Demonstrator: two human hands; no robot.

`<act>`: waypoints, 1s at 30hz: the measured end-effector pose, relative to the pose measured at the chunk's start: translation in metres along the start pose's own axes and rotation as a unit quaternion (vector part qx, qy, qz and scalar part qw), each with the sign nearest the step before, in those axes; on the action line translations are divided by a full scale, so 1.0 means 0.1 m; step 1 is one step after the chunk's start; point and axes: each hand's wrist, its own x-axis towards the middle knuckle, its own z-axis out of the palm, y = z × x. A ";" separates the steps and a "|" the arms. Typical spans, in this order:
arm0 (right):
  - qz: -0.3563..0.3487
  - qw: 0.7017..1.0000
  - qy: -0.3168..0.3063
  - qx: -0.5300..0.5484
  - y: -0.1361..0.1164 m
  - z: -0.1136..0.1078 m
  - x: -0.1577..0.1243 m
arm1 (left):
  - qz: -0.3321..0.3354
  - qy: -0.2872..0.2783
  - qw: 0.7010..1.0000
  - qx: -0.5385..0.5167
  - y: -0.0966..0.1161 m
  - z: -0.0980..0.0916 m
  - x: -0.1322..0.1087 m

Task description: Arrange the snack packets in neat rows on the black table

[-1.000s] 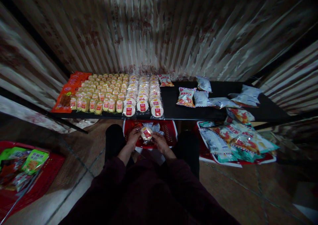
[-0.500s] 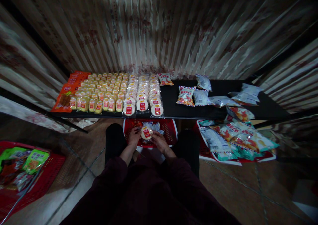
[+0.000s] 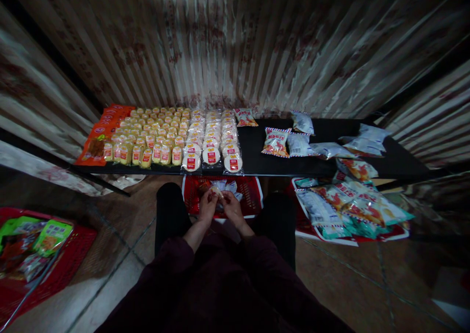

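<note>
Between my knees, my left hand (image 3: 208,204) and my right hand (image 3: 231,206) both grip one wrapped rice cracker (image 3: 216,192), fingers closed on its edges. My hands cover much of it. They are over a red basket (image 3: 250,196) that holds some whitish packets (image 3: 232,186). Just beyond, on the black shelf (image 3: 253,165), rows of the same round white crackers (image 3: 211,155) in clear wrappers reach the front edge. To their left stand rows of small yellow wrapped cakes (image 3: 146,157).
Orange bags (image 3: 93,149) lie at the shelf's left end. Chip bags (image 3: 275,142) are scattered over its right half. A basket heaped with chip bags (image 3: 341,201) stands right of my knees. Another red basket (image 3: 79,240) with snacks is at the far left. A curtain (image 3: 220,44) hangs behind.
Both hands have come closer together around the rice cracker. Its printed front faced up before; now it is tilted and mostly covered by my fingers.
</note>
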 end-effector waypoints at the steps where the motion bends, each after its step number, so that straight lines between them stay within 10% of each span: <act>1: -0.026 0.999 -0.007 -0.037 0.00 0.02 -0.02 | -0.013 -0.006 1.000 -0.020 0.00 0.02 -0.01; 10: -0.244 0.925 -0.073 -0.282 0.01 0.10 -0.15 | -0.104 0.018 0.981 -0.164 -0.02 -0.05 0.04; 30: -0.202 0.922 -0.008 -0.331 0.10 0.09 -0.08 | -0.200 0.015 0.952 -0.231 0.00 -0.15 0.07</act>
